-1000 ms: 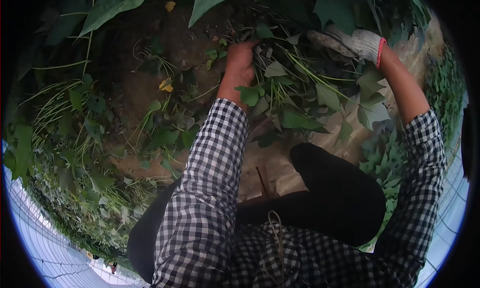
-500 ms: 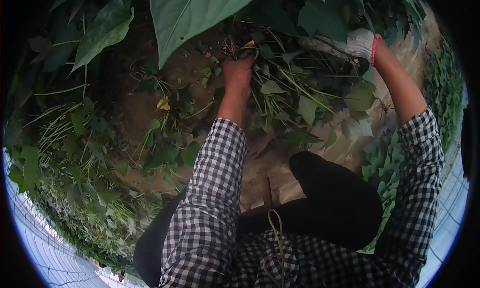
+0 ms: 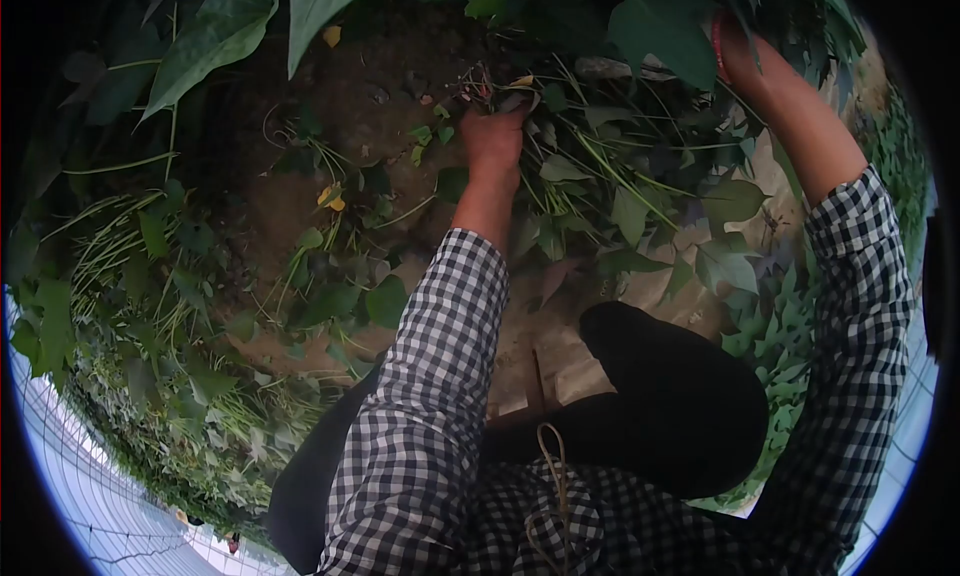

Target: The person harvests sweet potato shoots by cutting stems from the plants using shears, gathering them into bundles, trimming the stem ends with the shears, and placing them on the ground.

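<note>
My left hand (image 3: 492,131), bare, is closed around the gathered ends of a bunch of leafy green vine stems (image 3: 625,181). The cut or root-like ends (image 3: 480,84) poke out past its fingers on the far side. The long stems trail off to the right from this grip. My right hand (image 3: 722,48) reaches into foliage at the upper right. Only its wrist and a red glove cuff show clearly; a broad dark leaf (image 3: 662,34) hides the fingers.
Bare brown soil (image 3: 350,86) lies left of my left hand, with loose stems and yellow leaves (image 3: 331,198) on it. Dense vines (image 3: 120,236) cover the left side. A large leaf (image 3: 325,6) hangs close to the camera. My bent knee (image 3: 670,396) is below.
My right hand has moved up and away, its white glove passing behind the leaves. My left hand, still closed on the stems, has shifted slightly right in view.
</note>
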### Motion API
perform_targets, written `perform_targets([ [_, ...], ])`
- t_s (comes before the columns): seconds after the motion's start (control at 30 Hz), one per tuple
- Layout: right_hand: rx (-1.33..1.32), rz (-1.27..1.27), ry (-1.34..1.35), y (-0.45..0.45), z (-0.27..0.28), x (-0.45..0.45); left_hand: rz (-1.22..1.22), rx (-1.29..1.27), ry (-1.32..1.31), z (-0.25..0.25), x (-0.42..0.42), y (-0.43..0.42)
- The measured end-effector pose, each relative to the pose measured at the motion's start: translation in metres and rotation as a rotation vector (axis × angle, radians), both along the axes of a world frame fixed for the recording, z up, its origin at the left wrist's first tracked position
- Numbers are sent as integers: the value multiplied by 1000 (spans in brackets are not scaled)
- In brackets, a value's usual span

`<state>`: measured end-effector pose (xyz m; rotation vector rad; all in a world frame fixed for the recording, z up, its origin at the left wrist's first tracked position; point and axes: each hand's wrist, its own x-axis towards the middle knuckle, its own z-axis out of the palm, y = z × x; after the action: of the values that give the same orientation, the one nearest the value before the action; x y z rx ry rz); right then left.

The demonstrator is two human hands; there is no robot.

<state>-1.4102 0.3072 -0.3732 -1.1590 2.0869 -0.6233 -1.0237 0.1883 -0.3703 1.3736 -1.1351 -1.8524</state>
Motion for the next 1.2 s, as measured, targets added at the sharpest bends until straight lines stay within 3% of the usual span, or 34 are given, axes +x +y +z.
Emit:
perform_targets([
  [0.17, -186, 1, -128, 12, -42, -31, 81, 124, 148, 4, -9, 1],
  [0.23, -231, -16, -215, 19, -57, -34, 82, 171, 96, 14, -19, 0],
  [0.3, -166, -144, -281, 21, -70, -36, 89, 224, 63, 17, -26, -3],
  [0.33, -30, -394, -441, 20, -50, -15, 89, 265, 57, 19, -28, -2],
  [0.43, 335, -382, -256, -13, 9, 47, 118, 257, -31, 13, -35, -4],
  [0.57, 322, -16, 8, -18, 35, 82, 175, 299, -38, 0, -36, -3],
  [0.8, 124, 858, 448, -58, 82, 167, 235, 132, 15, 38, -36, 21],
  [0.9, 91, 1066, 511, -78, 97, 184, 309, 100, 81, 46, -22, 25],
  [1.03, 297, 911, 551, -101, 122, 207, 237, -70, 143, 74, 32, 4],
  [1.1, 103, 630, 345, -108, 90, 192, 201, -127, 129, 89, 58, -26],
  [1.13, 47, 568, 247, -113, 95, 194, 225, -295, 262, 87, 66, -41],
  [1.17, 59, 548, 176, -124, 105, 201, 239, -277, 318, 102, 77, -62],
  [1.2, 88, 521, 115, -140, 110, 209, 222, -409, 269, 115, 88, -84],
])
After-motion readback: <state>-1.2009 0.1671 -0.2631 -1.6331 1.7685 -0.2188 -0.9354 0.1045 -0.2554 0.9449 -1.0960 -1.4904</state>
